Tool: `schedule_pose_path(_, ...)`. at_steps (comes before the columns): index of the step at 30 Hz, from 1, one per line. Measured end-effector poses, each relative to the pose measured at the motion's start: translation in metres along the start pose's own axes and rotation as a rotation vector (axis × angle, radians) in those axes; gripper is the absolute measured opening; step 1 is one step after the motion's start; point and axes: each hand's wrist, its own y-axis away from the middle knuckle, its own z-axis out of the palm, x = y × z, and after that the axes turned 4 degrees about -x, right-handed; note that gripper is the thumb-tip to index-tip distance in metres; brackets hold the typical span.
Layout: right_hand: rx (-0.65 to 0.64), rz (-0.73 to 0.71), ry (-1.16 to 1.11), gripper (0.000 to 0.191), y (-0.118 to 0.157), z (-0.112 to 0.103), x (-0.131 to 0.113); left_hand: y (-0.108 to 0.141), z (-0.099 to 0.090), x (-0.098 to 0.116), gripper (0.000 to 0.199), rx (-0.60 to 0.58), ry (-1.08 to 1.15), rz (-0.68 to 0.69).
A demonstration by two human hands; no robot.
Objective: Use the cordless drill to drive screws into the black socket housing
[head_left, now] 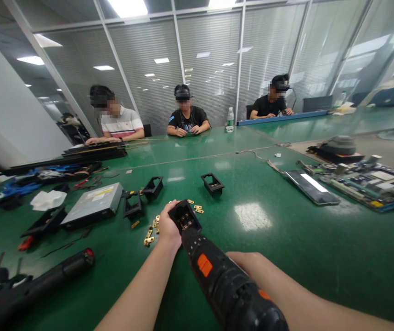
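My left hand (169, 226) grips a black plastic housing (194, 217) from its left side, over the green table. Brass parts show inside the housing. A black cordless screwdriver with orange buttons (224, 280) reaches up from the lower right, its front end at the housing's opening. My right hand (243, 262) is wrapped round the screwdriver's far side, mostly hidden behind its body. Loose brass pieces (149, 236) lie left of my left hand, and a few more (199, 209) lie just right of the housing.
Similar black housings (212, 185) stand beyond my hands. A silver drive (95, 204) and a black tool with a red button (45, 285) are at the left. A phone-like slab (312, 187) and circuit boards (378, 181) lie at the right. Several people sit across the table.
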Motion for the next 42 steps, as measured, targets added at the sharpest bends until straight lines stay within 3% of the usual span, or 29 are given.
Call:
schedule_pose_path(12,-0.042,-0.074,-0.046,0.034,0.006,-0.008,0.008,-0.01,-0.008,-0.009,0.023,0.017,-0.136,0.089)
schedule_pose_path(18,-0.047,-0.099,-0.066,0.032,0.006,-0.008,0.008,-0.009,-0.006,-0.008,0.023,0.014,-0.135,0.099)
schedule_pose_path(32,-0.031,-0.045,-0.051,0.032,0.008,-0.01,0.007,-0.01,-0.007,-0.008,0.032,0.041,-0.169,0.023)
schedule_pose_path(39,-0.107,-0.059,-0.04,0.036,0.004,-0.009,0.008,-0.008,-0.006,-0.005,0.029,0.009,-0.141,-0.018)
schedule_pose_path(42,-0.167,-0.101,0.004,0.024,0.003,-0.01,0.014,-0.007,-0.006,-0.004,0.024,-0.001,-0.135,-0.025)
